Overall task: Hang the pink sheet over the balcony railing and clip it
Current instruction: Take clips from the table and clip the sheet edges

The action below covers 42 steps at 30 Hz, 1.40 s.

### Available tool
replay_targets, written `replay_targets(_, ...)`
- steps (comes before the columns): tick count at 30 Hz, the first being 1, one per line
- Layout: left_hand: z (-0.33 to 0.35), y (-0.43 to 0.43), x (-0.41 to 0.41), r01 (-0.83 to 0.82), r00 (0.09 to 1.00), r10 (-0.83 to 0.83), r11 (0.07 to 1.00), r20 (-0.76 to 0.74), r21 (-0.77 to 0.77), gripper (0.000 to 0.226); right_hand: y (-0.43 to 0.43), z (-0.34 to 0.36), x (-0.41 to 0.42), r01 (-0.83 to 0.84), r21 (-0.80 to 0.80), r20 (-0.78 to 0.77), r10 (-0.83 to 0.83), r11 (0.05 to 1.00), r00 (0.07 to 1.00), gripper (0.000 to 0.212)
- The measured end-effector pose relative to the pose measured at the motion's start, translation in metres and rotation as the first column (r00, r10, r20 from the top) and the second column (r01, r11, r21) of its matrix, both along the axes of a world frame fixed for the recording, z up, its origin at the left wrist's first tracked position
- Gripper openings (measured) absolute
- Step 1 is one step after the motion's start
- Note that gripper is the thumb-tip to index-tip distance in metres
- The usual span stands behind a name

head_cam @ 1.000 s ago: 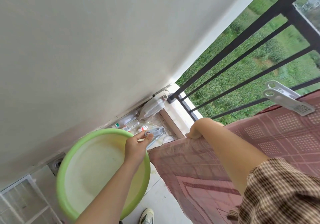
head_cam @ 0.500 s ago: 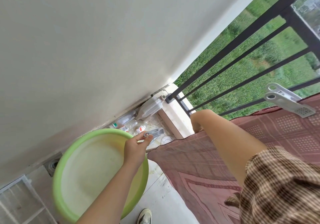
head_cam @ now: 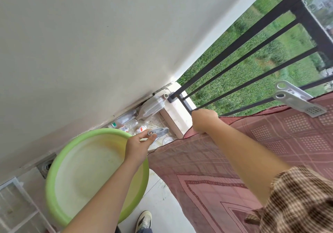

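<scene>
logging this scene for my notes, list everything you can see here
railing: one, black, balcony edge
pink sheet: one, pink, draped over the railing
fixed clip: one, grey, on the sheet's top edge
basin: one, green, on the floor
loose clip: one, grey, held beyond the basin
bottles: several, clear, corner by the wall
shoe: one, white, bottom edge
left hand: one, pinches the loose clip
right hand: one, grips the sheet's edge at the railing

Basin (head_cam: pixel 108 131) on floor (head_cam: pixel 160 195) left of sheet (head_cam: pixel 207 169) over railing (head_cam: pixel 234 48), clip (head_cam: pixel 299 101) on sheet's top edge
</scene>
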State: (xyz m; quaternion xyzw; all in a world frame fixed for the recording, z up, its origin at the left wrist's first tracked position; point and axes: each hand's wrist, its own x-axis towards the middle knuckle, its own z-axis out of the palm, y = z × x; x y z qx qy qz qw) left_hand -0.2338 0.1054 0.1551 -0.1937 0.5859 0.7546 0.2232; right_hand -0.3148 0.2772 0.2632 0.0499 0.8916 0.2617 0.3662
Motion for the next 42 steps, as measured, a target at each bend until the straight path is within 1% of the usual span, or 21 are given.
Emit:
replay_targets(3,-0.005,0.005,0.000,0.036,0.999,-0.037,0.999,-0.013,-0.017,0.029,0.004,0.000,0.006,-0.006,-0.020,-0.169,0.002,1.000,0.986,0.023)
replay_targets(4,-0.007,0.007,0.000,0.034,0.999,-0.034,0.999,-0.001,-0.016,0.026,0.004,0.000,0.008,-0.021,-0.013,-0.188,0.018,1.000,0.982,0.022)
replay_targets(6,-0.011,0.008,0.001,0.037,0.999,-0.036,0.999,0.015,-0.025,0.017,0.003,-0.001,0.010,-0.047,0.019,-0.137,0.049,0.999,0.989,0.019)
replay_targets(9,-0.010,0.011,0.005,0.028,0.999,-0.028,1.000,0.019,0.011,0.010,0.002,-0.007,0.008,-0.025,0.027,0.022,0.024,0.999,0.999,0.014)
replay_targets(10,-0.007,0.012,0.005,0.025,0.999,-0.026,1.000,0.021,0.012,0.011,0.002,-0.010,0.007,0.003,0.025,0.058,-0.005,1.000,0.998,0.015)
replay_targets(12,-0.007,0.013,0.004,0.021,1.000,-0.021,1.000,0.014,-0.003,0.016,0.001,-0.018,0.007,0.042,0.045,0.116,-0.047,0.998,0.992,0.027)
replay_targets(15,-0.013,0.010,-0.002,0.020,1.000,-0.020,0.999,0.009,-0.030,0.019,0.001,-0.029,0.006,0.036,0.102,0.162,-0.053,0.994,0.985,0.035)
replay_targets(19,-0.023,0.010,-0.004,0.019,1.000,-0.017,0.998,0.022,-0.063,0.024,0.004,-0.035,-0.001,0.024,0.126,0.163,-0.045,0.992,0.986,0.037)
replay_targets(21,-0.028,0.010,-0.002,0.019,0.999,-0.017,0.998,0.044,-0.064,0.028,-0.002,-0.042,0.001,0.052,0.121,0.218,-0.077,0.991,0.973,0.035)
replay_targets(23,-0.034,0.009,0.002,0.023,0.998,-0.019,0.998,0.066,-0.066,0.034,-0.004,-0.043,0.004,0.033,0.237,0.272,-0.099,0.971,0.957,0.018)
replay_targets(24,-0.037,0.008,0.003,0.018,0.997,-0.013,0.997,0.071,-0.069,0.036,-0.006,-0.036,0.003,0.007,0.324,0.288,-0.105,0.946,0.952,0.017)
replay_targets(25,-0.039,0.006,0.004,0.013,0.997,-0.008,0.998,0.075,-0.069,0.037,-0.004,-0.029,-0.002,-0.005,0.400,0.269,-0.112,0.916,0.956,0.018)
replay_targets(26,-0.041,0.005,0.003,0.007,0.997,-0.002,0.998,0.074,-0.063,0.038,-0.002,-0.019,-0.008,0.001,0.460,0.235,-0.123,0.888,0.964,0.014)
replay_targets(28,-0.043,0.001,0.001,-0.003,0.997,0.006,0.999,0.072,-0.041,0.038,0.002,-0.009,-0.023,0.010,0.542,0.211,-0.147,0.841,0.966,0.024)
replay_targets(29,-0.043,0.000,0.000,-0.004,0.997,0.007,0.999,0.072,-0.034,0.037,0.003,-0.009,-0.029,0.020,0.553,0.210,-0.162,0.833,0.964,0.027)
replay_targets(31,-0.041,0.000,-0.001,-0.005,0.998,0.006,1.000,0.067,-0.020,0.033,-0.004,-0.006,-0.034,0.023,0.493,0.220,-0.150,0.870,0.964,0.027)
replay_targets(34,-0.041,0.002,-0.001,-0.009,0.998,0.010,1.000,0.061,-0.013,0.021,-0.010,-0.011,-0.034,0.019,0.282,0.230,-0.087,0.959,0.969,0.045)
replay_targets(36,-0.041,0.004,0.002,-0.009,0.998,0.010,1.000,0.059,-0.014,0.013,-0.015,-0.015,-0.028,0.003,0.115,0.282,-0.035,0.993,0.959,0.039)
replay_targets(38,-0.040,0.005,0.004,-0.006,0.999,0.007,1.000,0.049,-0.028,0.009,-0.016,-0.016,-0.019,-0.036,-0.001,0.246,0.035,0.999,0.969,0.023)
replay_targets(40,-0.038,0.006,0.005,-0.003,0.999,0.005,1.000,0.044,-0.029,0.010,-0.018,-0.009,-0.013,-0.061,-0.054,0.166,0.070,0.997,0.984,0.019)
replay_targets(42,-0.033,0.007,0.005,0.027,0.999,-0.026,0.999,0.018,-0.031,0.017,-0.022,0.005,-0.010,-0.071,-0.074,0.117,0.080,0.995,0.990,0.022)
